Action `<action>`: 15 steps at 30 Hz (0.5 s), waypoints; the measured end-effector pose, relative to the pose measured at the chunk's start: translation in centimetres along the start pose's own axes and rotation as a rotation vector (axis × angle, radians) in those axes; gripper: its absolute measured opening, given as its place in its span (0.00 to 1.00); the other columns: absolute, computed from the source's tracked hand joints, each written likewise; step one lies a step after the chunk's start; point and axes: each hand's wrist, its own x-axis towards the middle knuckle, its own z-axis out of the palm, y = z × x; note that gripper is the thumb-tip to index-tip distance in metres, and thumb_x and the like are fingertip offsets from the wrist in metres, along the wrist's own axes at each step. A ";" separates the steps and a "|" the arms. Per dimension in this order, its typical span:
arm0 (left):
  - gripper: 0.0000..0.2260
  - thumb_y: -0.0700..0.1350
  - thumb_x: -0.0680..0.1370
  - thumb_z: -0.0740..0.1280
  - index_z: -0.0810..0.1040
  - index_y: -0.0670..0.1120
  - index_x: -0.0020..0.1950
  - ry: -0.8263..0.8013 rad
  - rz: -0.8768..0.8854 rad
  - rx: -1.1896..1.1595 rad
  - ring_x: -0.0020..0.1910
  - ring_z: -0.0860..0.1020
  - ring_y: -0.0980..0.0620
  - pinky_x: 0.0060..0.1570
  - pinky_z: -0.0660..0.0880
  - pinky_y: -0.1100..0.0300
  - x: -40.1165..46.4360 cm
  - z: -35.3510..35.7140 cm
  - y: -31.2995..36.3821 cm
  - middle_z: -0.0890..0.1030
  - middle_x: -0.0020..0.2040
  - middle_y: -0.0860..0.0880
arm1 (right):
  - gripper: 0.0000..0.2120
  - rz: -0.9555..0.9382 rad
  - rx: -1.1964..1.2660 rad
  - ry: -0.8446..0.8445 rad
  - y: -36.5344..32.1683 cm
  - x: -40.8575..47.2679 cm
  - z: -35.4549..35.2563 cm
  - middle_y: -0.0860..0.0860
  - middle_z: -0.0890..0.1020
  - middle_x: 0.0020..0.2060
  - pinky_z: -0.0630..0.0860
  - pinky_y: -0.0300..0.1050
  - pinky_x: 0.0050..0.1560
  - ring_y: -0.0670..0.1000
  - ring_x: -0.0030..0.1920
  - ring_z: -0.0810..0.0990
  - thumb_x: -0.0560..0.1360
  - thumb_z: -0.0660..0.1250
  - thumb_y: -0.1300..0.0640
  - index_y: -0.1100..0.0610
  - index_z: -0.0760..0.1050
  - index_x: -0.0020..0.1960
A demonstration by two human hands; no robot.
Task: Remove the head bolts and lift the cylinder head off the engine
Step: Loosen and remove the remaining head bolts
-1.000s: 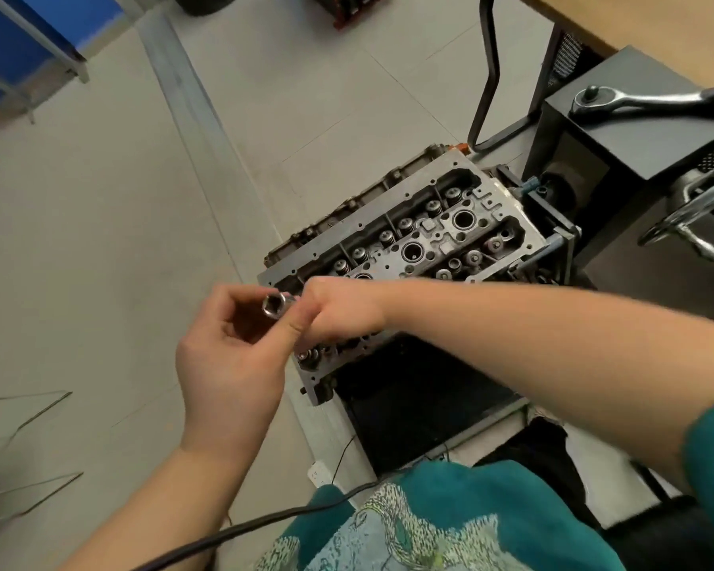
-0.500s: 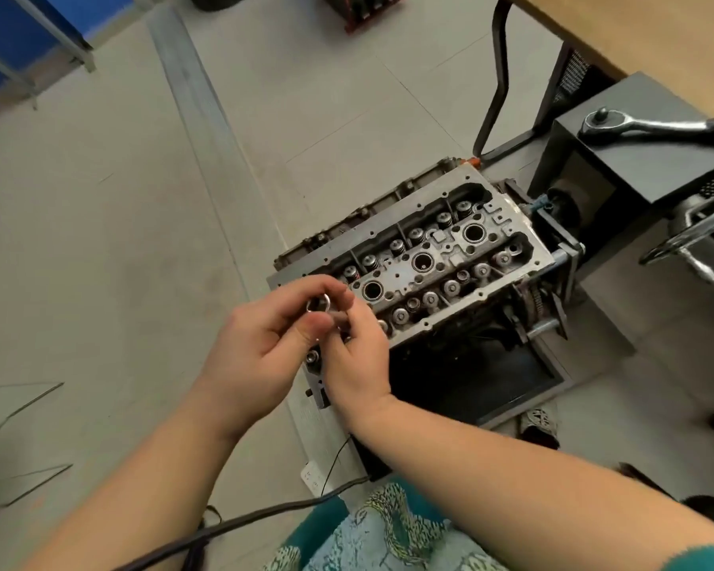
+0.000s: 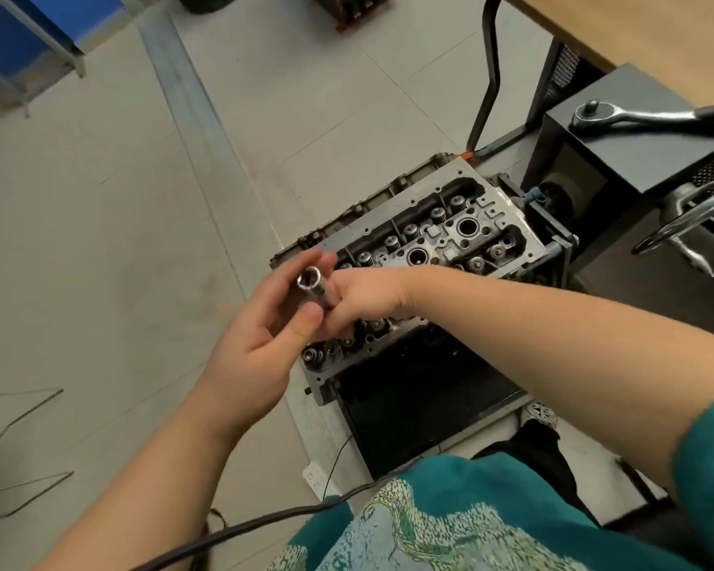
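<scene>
Both forearms are bare from wrist to elbow, and the left hand (image 3: pixel 260 348) and right hand (image 3: pixel 363 296) wear no gloves, rings or watch. A teal short sleeve (image 3: pixel 709 459) shows on the right upper arm at the frame's edge. The shirt front (image 3: pixel 450 525) is the same teal, printed with a pale blue and yellow-green pattern.
</scene>
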 end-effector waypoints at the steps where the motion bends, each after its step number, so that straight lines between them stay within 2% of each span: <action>1: 0.19 0.45 0.83 0.65 0.75 0.56 0.74 -0.051 -0.009 0.019 0.70 0.78 0.53 0.67 0.74 0.62 0.0 -0.4 -0.1 0.81 0.69 0.54 | 0.04 -0.021 0.022 0.057 0.4 -0.3 0.6 0.49 0.82 0.39 0.77 0.46 0.49 0.50 0.42 0.81 0.71 0.74 0.49 0.47 0.79 0.42; 2: 0.20 0.46 0.83 0.65 0.75 0.59 0.75 -0.061 0.004 0.100 0.69 0.78 0.55 0.67 0.73 0.64 0.0 -0.7 -0.4 0.81 0.68 0.58 | 0.04 -0.052 0.033 0.162 0.8 -0.7 1.6 0.46 0.84 0.41 0.77 0.46 0.51 0.47 0.45 0.83 0.72 0.74 0.49 0.43 0.80 0.45; 4: 0.20 0.48 0.83 0.65 0.74 0.64 0.74 -0.039 0.053 0.285 0.68 0.78 0.59 0.66 0.72 0.68 0.2 -1.3 -0.7 0.82 0.65 0.62 | 0.07 -0.131 0.085 0.519 1.6 -1.1 4.9 0.44 0.85 0.44 0.79 0.46 0.52 0.43 0.48 0.84 0.74 0.74 0.49 0.38 0.80 0.49; 6: 0.20 0.48 0.82 0.65 0.75 0.66 0.71 -0.011 0.093 0.332 0.66 0.80 0.57 0.64 0.73 0.66 0.5 -1.1 -0.8 0.83 0.63 0.62 | 0.05 -0.184 0.116 0.934 2.3 -1.0 8.4 0.43 0.83 0.44 0.79 0.45 0.48 0.44 0.47 0.82 0.76 0.72 0.46 0.39 0.79 0.50; 8: 0.18 0.49 0.81 0.65 0.77 0.69 0.67 0.037 0.158 0.364 0.61 0.81 0.61 0.59 0.73 0.71 0.6 -0.3 -1.0 0.83 0.60 0.64 | 0.07 -0.202 0.133 1.162 2.3 -0.2 11.1 0.41 0.82 0.48 0.79 0.47 0.49 0.44 0.51 0.81 0.79 0.68 0.46 0.39 0.77 0.56; 10: 0.18 0.48 0.80 0.65 0.78 0.69 0.64 0.104 0.197 0.367 0.58 0.81 0.64 0.56 0.72 0.75 0.5 0.3 -1.1 0.83 0.58 0.66 | 0.08 -0.180 0.161 1.278 1.7 1.3 12.5 0.40 0.80 0.52 0.79 0.52 0.55 0.46 0.56 0.80 0.80 0.65 0.46 0.41 0.75 0.59; 12: 0.17 0.49 0.79 0.67 0.79 0.69 0.62 0.168 0.196 0.328 0.57 0.83 0.63 0.56 0.74 0.73 0.3 0.7 -1.3 0.84 0.57 0.65 | 0.05 -0.153 0.170 1.367 0.8 2.2 12.7 0.41 0.79 0.50 0.78 0.55 0.55 0.47 0.55 0.79 0.78 0.64 0.47 0.41 0.74 0.54; 13: 0.16 0.50 0.77 0.69 0.81 0.68 0.61 0.201 0.177 0.271 0.56 0.84 0.60 0.56 0.76 0.70 0.2 0.8 -1.5 0.85 0.56 0.62 | 0.04 -0.160 0.167 1.375 0.5 2.2 12.2 0.41 0.80 0.46 0.79 0.53 0.52 0.46 0.51 0.79 0.76 0.64 0.47 0.39 0.74 0.50; 15: 0.13 0.51 0.74 0.74 0.83 0.64 0.57 0.277 0.144 0.149 0.53 0.86 0.55 0.54 0.79 0.66 0.1 0.9 -1.8 0.87 0.52 0.57 | 0.07 -0.219 0.111 1.261 0.2 1.7 10.4 0.37 0.80 0.35 0.75 0.40 0.40 0.40 0.38 0.77 0.73 0.64 0.47 0.34 0.76 0.40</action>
